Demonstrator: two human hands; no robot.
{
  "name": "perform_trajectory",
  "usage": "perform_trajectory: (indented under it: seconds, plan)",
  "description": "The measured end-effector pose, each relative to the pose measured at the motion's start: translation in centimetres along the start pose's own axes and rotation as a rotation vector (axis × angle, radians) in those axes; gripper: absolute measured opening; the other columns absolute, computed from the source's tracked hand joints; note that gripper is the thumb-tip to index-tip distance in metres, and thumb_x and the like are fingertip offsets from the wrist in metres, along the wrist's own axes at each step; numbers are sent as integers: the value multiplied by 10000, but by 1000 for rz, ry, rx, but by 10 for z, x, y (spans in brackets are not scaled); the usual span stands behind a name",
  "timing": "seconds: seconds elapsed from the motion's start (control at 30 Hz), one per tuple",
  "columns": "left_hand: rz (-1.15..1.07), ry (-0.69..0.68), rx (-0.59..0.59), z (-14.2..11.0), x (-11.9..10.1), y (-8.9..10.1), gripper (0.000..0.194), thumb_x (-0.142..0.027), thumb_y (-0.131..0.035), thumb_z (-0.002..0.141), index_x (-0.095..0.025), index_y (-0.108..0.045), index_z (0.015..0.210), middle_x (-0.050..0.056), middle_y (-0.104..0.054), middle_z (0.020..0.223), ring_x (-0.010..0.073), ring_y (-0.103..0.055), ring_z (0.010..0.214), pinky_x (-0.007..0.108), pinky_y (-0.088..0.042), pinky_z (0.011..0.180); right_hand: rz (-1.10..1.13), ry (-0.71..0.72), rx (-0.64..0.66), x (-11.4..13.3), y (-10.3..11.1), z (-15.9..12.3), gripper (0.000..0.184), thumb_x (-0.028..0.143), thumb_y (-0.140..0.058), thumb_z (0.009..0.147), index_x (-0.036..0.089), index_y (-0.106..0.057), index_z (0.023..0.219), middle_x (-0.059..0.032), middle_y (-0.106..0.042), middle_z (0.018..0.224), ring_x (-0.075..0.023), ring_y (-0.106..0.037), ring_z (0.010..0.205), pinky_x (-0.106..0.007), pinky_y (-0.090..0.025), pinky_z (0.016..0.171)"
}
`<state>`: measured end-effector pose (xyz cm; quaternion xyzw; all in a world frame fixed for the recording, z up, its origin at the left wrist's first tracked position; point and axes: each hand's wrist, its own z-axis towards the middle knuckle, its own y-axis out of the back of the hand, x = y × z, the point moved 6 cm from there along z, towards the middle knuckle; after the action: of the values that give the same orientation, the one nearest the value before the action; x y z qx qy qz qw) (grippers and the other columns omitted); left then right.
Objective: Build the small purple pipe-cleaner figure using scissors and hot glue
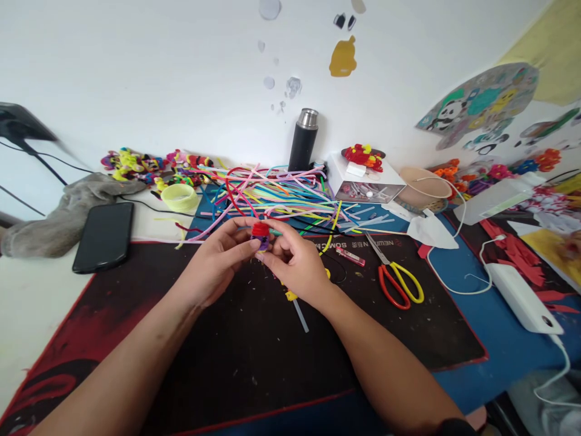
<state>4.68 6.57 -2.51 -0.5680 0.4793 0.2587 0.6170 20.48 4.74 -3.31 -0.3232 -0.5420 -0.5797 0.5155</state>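
Observation:
Between my two hands is a small pipe-cleaner figure (260, 235), red on top and purple below. My left hand (227, 257) pinches it from the left with thumb and fingertips. From the other side, the thumb and fingers of my right hand (297, 257) close on it too. A long red pipe cleaner (233, 192) arcs up behind the figure; whether it is joined on is unclear. Under my right hand lies a yellow tool, probably a glue gun (291, 295), mostly hidden, with a translucent stick (300, 316) poking out.
Red-and-yellow-handled scissors (399, 284) lie on the dark mat (218, 375), right of my hands. Behind are loose pipe cleaners (272, 194) and a black thermos (303, 142). A phone (103, 236) sits left; a white power bank (526, 297) with cables is right.

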Motion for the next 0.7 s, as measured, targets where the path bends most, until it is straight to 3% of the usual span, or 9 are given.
perform_trajectory:
  seconds: [0.7]
  plan:
    - [-14,10,-24,1,3,3,416,-271,-1044,757,-200,-822,1102,78,-859,1028,203,-802,907,259,-635,815,-116,98,-42,3,-1,-2,577,335,-745,1014,215,-668,1573,94,-578,666,-140,-507,597,-297,-482,716]
